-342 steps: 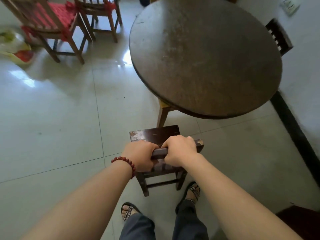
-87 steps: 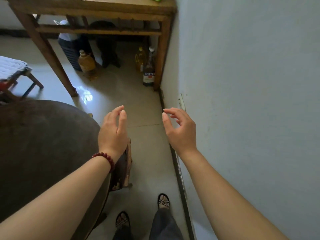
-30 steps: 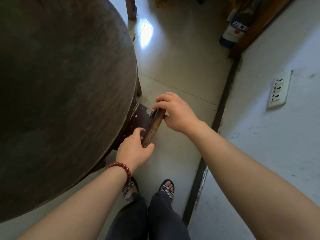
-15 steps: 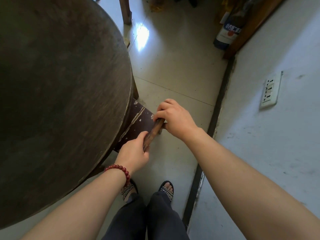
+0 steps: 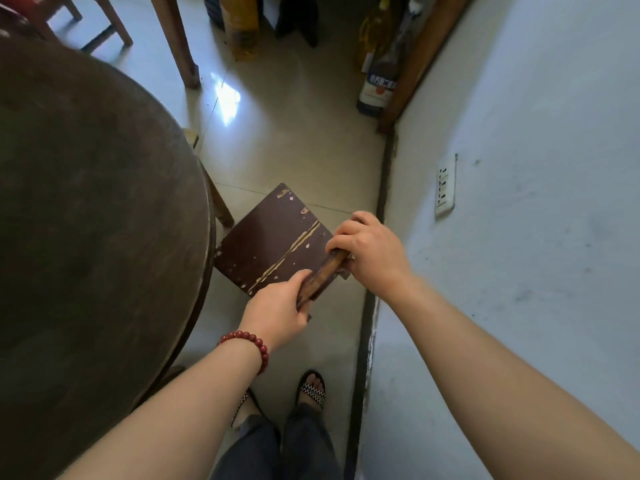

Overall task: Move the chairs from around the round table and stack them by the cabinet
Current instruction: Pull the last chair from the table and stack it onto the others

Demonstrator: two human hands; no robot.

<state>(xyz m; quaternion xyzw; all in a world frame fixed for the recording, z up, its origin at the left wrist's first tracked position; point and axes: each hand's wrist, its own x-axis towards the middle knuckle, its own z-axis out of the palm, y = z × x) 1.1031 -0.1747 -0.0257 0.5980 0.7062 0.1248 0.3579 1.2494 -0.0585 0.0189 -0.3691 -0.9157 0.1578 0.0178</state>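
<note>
Dark cloth and sandals: nearest of all, the person's trouser legs and black-and-white checked sandals (image 5: 311,389) on pale glossy floor tiles (image 5: 294,147), squeezed between the desk and the wall.
Left hand: the left hand (image 5: 278,311), a red bead bracelet (image 5: 247,342) on its wrist, has its fingers (image 5: 298,277) wrapped tight round the near end of the chair's top rail.
Right hand: the right hand (image 5: 372,252) closes over the far end of that rail, knuckles up, fingers curled onto the wood.
Rail: the top rail (image 5: 322,273) is a worn, brownish bar running slantwise from near-left to far-right, so each hand holds one end and neither is much the nearer.
Chair: the chair (image 5: 273,239) stands just beyond the hands, its flat square seat dark brown, paint chipped, with a pale split along its middle; its far-left corner sits right at the rim of the desk.
Key relation: I judge the pull must come back towards the feet, since the desk bars the left and the wall the right.
Desk: the round desk (image 5: 86,209) is dull dark wood with a thin rim.
Wall: grey-white painted wall (image 5: 536,168), scuffed, with a white socket (image 5: 445,185) and dark skirting.
Farther off: a labelled bottle (image 5: 377,88) by a wooden leg (image 5: 176,39); no cabinet in sight.
</note>
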